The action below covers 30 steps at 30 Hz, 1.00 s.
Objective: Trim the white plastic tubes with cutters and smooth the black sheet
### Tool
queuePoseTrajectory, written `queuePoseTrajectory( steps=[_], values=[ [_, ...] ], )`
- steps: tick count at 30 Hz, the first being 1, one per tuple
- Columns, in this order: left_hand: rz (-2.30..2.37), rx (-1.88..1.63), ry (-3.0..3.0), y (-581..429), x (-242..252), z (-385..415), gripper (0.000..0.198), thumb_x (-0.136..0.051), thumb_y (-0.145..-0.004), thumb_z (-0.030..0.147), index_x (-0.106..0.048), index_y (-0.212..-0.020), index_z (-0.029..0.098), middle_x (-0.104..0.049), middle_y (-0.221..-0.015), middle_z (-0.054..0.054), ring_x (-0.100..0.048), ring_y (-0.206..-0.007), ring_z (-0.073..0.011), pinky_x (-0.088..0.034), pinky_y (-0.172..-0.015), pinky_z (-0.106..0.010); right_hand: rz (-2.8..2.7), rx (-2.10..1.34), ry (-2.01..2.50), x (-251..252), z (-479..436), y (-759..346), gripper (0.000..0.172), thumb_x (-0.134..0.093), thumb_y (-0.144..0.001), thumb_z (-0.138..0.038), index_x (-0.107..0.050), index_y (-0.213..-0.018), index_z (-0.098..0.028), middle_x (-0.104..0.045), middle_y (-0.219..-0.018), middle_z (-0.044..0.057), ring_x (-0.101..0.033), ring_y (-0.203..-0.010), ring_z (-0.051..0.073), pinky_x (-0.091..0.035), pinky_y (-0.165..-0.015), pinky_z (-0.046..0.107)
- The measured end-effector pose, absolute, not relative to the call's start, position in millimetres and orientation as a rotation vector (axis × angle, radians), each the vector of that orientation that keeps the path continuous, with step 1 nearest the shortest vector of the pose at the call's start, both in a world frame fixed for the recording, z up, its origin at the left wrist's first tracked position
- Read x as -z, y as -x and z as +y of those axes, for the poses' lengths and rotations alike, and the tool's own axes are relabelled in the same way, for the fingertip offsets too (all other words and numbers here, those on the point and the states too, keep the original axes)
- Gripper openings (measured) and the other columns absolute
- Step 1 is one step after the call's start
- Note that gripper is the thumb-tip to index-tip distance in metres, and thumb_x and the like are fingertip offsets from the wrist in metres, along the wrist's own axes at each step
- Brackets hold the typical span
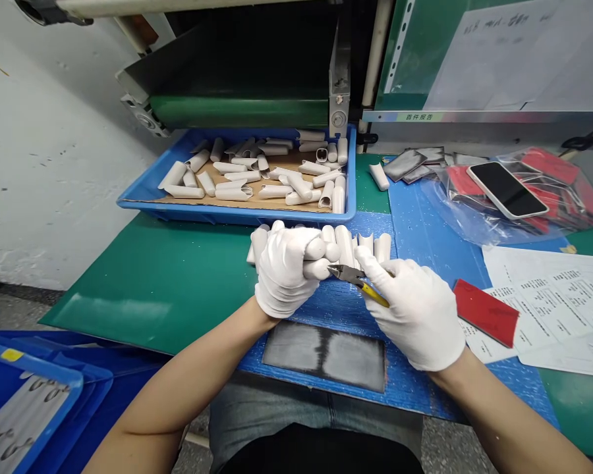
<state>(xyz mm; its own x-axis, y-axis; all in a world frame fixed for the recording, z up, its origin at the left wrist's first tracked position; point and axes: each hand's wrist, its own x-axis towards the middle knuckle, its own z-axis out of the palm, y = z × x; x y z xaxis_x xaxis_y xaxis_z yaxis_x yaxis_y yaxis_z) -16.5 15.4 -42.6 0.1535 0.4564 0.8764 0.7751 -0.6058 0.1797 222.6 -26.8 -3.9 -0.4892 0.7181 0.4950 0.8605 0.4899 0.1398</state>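
Observation:
Both my hands wear white gloves. My left hand (285, 270) is closed round a short white plastic tube piece (321, 252), held over the blue mat (415, 230). My right hand (415, 309) grips yellow-handled cutting pliers (358, 280), whose dark jaws touch the end of that piece. Just behind my hands, a row of several white tube pieces (358, 245) lies side by side on the mat.
A blue tray (143, 191) full of white tube pieces sits behind, under a green conveyor roller (237, 112). On the right lie a phone (507, 189) on plastic bags, printed papers (553, 296) and a red card (485, 312). A grey pad (326, 352) lies near me, and blue bins (24, 395) stand lower left.

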Motion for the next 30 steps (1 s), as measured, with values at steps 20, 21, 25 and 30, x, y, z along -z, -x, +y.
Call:
queuePoseTrajectory(
  steps=[20, 21, 25, 30],
  values=[
    [-1.229, 1.295, 2.132, 14.8, 42.3, 14.9, 0.042, -0.057, -0.104, 0.062, -0.065, -0.117, 0.024, -0.077, -0.104, -0.011, -0.074, -0.091, -0.0267, -0.054, -0.093, -0.049, -2.284, 0.482, 1.243, 2.9, -30.9, -228.5, 0.057, -0.053, -0.102, -0.015, -0.054, -0.158, -0.028, -0.065, -0.077, -0.001, -0.053, -0.067, 0.017, -0.029, -0.061, 0.032],
    [-1.240, 1.288, 2.115, 13.7, 43.1, 14.2, 0.041, -0.057, -0.104, 0.061, -0.065, -0.120, 0.023, -0.077, -0.104, -0.011, -0.074, -0.092, -0.0271, -0.053, -0.097, -0.051, -2.274, 0.501, 1.270, 3.1, -28.8, -228.9, 0.055, -0.054, -0.104, -0.017, -0.055, -0.158, -0.027, -0.068, -0.080, 0.001, -0.055, -0.069, 0.017, -0.029, -0.062, 0.033],
    [-1.182, 1.276, 2.156, 8.4, 45.5, 11.3, 0.040, -0.054, -0.107, 0.055, -0.061, -0.124, 0.020, -0.077, -0.104, -0.012, -0.075, -0.093, -0.0286, -0.049, -0.108, -0.058, -2.260, 0.598, 1.335, 5.2, -20.3, -229.0, 0.049, -0.057, -0.106, -0.028, -0.059, -0.154, -0.027, -0.072, -0.087, 0.003, -0.054, -0.073, 0.021, -0.028, -0.065, 0.036],
    [-1.108, 1.315, 2.168, 5.2, 49.1, 10.9, 0.035, -0.061, -0.104, 0.053, -0.058, -0.117, 0.021, -0.076, -0.105, -0.013, -0.074, -0.093, -0.0272, -0.053, -0.095, -0.047, -2.288, 0.613, 1.316, 4.4, -19.3, -227.0, 0.050, -0.058, -0.105, -0.028, -0.059, -0.155, -0.027, -0.076, -0.096, 0.004, -0.055, -0.075, 0.021, -0.029, -0.067, 0.036]
  ],
)
